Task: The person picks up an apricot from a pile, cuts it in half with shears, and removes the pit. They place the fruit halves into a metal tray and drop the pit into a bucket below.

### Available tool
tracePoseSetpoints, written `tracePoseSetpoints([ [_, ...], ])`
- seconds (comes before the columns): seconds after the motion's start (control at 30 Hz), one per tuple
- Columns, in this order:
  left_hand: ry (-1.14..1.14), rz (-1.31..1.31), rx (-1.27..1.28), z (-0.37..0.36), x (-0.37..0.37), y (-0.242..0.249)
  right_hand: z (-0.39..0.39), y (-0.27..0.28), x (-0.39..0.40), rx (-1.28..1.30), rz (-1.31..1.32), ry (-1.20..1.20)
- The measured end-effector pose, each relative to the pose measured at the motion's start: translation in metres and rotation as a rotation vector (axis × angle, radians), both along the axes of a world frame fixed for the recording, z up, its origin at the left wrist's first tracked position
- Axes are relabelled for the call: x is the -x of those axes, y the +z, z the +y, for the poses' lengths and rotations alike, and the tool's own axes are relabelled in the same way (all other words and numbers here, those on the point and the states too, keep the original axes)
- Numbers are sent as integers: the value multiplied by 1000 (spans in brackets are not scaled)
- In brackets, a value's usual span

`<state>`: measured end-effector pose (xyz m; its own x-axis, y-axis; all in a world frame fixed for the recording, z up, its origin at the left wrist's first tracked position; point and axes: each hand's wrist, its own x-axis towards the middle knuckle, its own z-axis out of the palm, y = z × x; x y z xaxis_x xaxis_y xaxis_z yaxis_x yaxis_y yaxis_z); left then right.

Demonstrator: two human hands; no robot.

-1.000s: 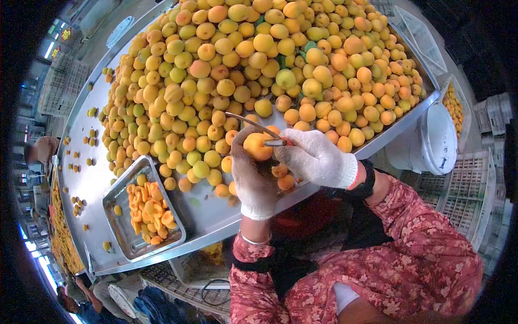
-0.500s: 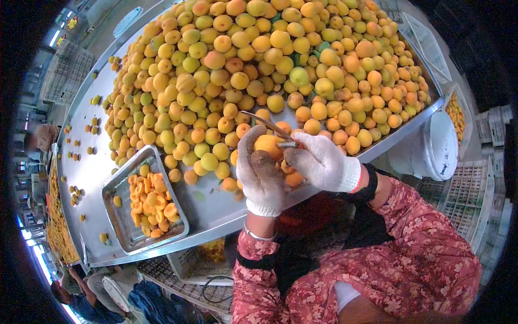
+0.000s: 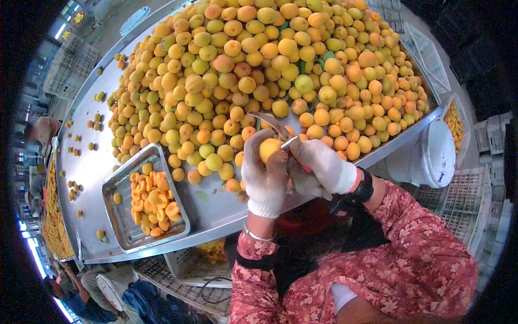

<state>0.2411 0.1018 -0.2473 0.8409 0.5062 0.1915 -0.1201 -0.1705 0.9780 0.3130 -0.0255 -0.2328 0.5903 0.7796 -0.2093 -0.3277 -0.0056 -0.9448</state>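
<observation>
My left hand [image 3: 261, 175], in a whitish glove with stained fingers, is closed around a yellow-orange apricot [image 3: 270, 149] at the table's near edge. Close beside it on the right, my gloved right hand [image 3: 319, 167] grips a small curved knife [image 3: 273, 123]. The blade rises to the upper left, just past the fruit; whether it touches the fruit is hard to tell. Behind both hands lies a large heap of whole apricots [image 3: 237, 70]. To the left, a metal tray [image 3: 116, 218] holds pitted apricot halves [image 3: 154, 202].
The metal table [image 3: 86, 183] carries a few scattered apricots on its left. A white bucket [image 3: 438, 154] stands off its right edge, near plastic crates [image 3: 465, 200]. Another person [image 3: 81, 294] is at the lower left. A white crate [image 3: 186, 264] sits below the near edge.
The apricot in my left hand has turned or shifted slightly, and my right hand has moved a little down and right with the knife. The view has shifted slightly.
</observation>
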Motion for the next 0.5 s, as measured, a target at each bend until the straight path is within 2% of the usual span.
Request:
tracePoseSetpoints([
  [0.03,-45,30,203,0,-1,1,-4,1,1,-1,-2,3],
  [0.07,-40,28,202,1,-3,0,-8,2,2,-214,380,96],
  [0.1,-15,11,-49,1,-6,-3,-9,3,3,-425,762,190],
  [0.13,11,-3,-300,2,-8,-7,-7,6,1,-421,691,246],
  [0.17,18,-2,-300,0,-8,-11,-8,10,-2,-419,692,253],
  [0.23,-143,-191,579,-5,-11,-15,-11,17,-7,-57,19,76],
  [0.27,-132,-175,652,-5,-10,-14,-4,-2,0,-133,-127,-129],
  [0.3,-134,-175,650,-4,-10,-15,-6,0,-2,-135,-128,-131],
  [0.4,-228,-300,765,-3,-11,-19,-10,3,-5,80,-637,-85],
  [0.5,-160,-233,716,-4,-11,-13,-11,16,-1,163,-665,-17],
])
